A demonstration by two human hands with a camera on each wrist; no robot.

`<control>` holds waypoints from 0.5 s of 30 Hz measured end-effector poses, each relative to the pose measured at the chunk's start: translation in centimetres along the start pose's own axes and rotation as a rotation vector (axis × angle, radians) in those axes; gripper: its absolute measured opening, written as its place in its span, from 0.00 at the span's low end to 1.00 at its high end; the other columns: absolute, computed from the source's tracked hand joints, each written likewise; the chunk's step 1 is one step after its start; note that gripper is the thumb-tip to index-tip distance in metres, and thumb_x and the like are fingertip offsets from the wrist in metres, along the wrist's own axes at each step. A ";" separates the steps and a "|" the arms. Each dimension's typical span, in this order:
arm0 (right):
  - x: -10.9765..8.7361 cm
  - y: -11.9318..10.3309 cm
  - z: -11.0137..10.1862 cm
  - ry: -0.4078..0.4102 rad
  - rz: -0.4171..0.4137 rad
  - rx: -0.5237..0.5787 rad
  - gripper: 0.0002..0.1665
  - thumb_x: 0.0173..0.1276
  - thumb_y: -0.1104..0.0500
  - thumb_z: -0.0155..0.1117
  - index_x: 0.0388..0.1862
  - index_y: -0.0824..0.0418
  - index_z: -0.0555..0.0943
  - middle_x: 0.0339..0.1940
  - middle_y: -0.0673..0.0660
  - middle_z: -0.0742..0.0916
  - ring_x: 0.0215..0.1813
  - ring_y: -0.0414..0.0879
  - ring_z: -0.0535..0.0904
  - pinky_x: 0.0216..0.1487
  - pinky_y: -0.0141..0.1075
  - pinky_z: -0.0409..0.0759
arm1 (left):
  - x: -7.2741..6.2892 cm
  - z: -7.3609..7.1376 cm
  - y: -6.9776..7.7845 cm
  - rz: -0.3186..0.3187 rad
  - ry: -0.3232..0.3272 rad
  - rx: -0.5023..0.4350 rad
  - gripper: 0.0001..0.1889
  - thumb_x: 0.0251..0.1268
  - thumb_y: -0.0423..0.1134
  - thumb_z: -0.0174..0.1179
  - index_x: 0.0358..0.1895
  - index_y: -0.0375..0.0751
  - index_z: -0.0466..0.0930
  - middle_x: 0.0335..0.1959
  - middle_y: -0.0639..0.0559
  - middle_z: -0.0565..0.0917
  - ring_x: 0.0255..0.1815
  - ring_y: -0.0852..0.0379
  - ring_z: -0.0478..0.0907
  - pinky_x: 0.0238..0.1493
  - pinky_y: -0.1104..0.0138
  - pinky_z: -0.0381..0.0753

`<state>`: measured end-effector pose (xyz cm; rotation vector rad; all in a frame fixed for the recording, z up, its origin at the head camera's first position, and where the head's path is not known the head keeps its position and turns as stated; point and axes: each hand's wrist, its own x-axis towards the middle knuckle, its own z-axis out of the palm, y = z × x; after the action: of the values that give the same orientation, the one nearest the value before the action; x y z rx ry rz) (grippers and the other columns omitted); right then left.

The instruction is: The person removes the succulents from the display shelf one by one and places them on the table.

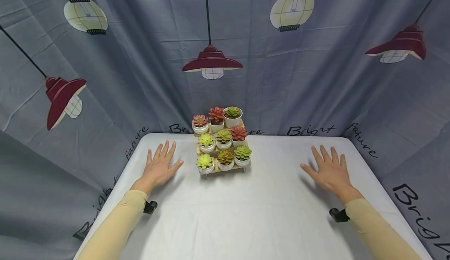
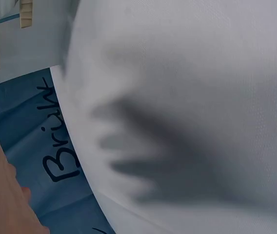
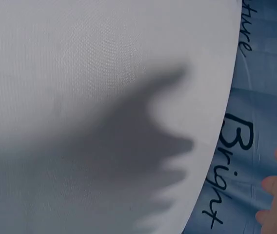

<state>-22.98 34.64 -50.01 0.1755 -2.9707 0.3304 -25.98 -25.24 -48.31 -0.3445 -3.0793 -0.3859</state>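
Observation:
Fingers spread and straight, my left hand (image 1: 158, 168) hovers above the white table left of a tiered wooden stand (image 1: 221, 170), its shadow falling on the cloth. My right hand (image 1: 329, 173) is held the same way, well to the right of the stand, with nothing in it. Three tiers hold several small potted succulents, among them a red one (image 1: 239, 134) on the middle tier and a yellow-green one (image 1: 205, 161) at the front left. In the wrist views, part of the left hand (image 2: 4, 180) and the right fingertips (image 3: 270, 185) show at the frame edges.
The white tabletop (image 1: 225, 221) has rounded far corners. Behind and beside it hangs a grey-blue curtain (image 1: 158, 76) printed with lamps and lettering. A black wrist camera (image 1: 150, 207) sits under the left sleeve, another camera (image 1: 339, 215) under the right.

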 end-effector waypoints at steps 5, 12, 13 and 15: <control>0.1 -0.7 -0.1 0.007 -0.015 0.011 0.58 0.73 0.25 0.47 0.85 0.64 0.50 0.81 0.74 0.53 0.79 0.77 0.37 0.73 0.72 0.22 | 0.3 0.4 0.2 0.074 0.031 -0.087 0.45 0.77 0.68 0.43 0.85 0.48 0.39 0.84 0.41 0.39 0.83 0.36 0.34 0.77 0.36 0.25; 0.6 -2.0 0.2 0.016 -0.046 0.037 0.58 0.73 0.25 0.48 0.85 0.62 0.49 0.82 0.73 0.54 0.80 0.75 0.38 0.74 0.71 0.23 | 0.5 0.6 0.8 0.162 -0.031 -0.235 0.49 0.75 0.63 0.54 0.85 0.52 0.34 0.85 0.44 0.39 0.83 0.39 0.34 0.79 0.39 0.30; 0.6 -2.2 0.2 0.023 -0.054 0.046 0.58 0.73 0.25 0.49 0.85 0.62 0.50 0.82 0.73 0.54 0.80 0.75 0.38 0.74 0.72 0.24 | 0.5 0.6 0.9 0.168 -0.048 -0.257 0.50 0.74 0.61 0.57 0.85 0.53 0.33 0.85 0.46 0.38 0.83 0.39 0.34 0.80 0.39 0.32; 0.8 -2.8 0.5 0.045 -0.072 0.065 0.58 0.73 0.26 0.51 0.85 0.62 0.51 0.82 0.72 0.56 0.80 0.74 0.40 0.75 0.72 0.27 | 0.5 0.8 1.2 0.179 -0.074 -0.292 0.54 0.70 0.60 0.62 0.85 0.54 0.32 0.85 0.49 0.37 0.84 0.41 0.35 0.80 0.40 0.36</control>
<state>-23.45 31.78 -49.75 0.2786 -2.9030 0.4165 -26.19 -23.82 -48.79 -0.6489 -3.0262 -0.8341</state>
